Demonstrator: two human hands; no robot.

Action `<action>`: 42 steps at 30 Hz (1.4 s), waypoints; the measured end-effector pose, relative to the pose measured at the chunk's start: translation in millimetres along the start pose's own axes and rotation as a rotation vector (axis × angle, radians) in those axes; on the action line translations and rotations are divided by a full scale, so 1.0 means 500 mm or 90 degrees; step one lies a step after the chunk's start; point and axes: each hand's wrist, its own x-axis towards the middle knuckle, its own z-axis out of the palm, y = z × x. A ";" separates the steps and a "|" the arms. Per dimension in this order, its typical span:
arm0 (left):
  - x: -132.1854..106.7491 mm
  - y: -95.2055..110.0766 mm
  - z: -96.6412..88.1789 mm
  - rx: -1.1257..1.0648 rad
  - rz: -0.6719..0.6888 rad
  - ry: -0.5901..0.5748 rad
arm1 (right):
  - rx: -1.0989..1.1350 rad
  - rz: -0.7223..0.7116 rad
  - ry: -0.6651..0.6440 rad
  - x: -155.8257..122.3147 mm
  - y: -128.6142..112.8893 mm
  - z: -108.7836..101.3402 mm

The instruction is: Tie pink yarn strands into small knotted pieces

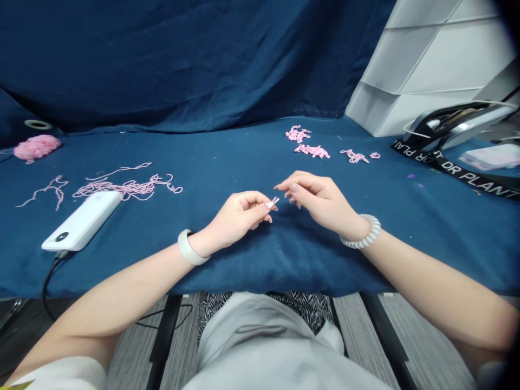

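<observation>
My left hand (239, 218) is closed in a pinch on a short piece of pink yarn (275, 201), held just above the blue cloth near the table's front edge. My right hand (319, 197) hovers right beside it, fingers curled and fingertips close to the yarn piece; I cannot make out whether it touches it. A white bangle sits on my left wrist and a pale coiled band on my right wrist.
Long pink strands (125, 187) lie at the left beside a white power bank (83, 221) with a cable. A pink yarn ball (36, 146) sits far left. Small knotted pink pieces (311, 150) lie behind my hands. A black lanyard (459, 172) and white panels (422, 65) stand at right.
</observation>
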 end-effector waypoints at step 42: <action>0.017 -0.014 -0.018 0.124 -0.067 0.026 | 0.250 0.094 0.440 0.039 0.047 -0.052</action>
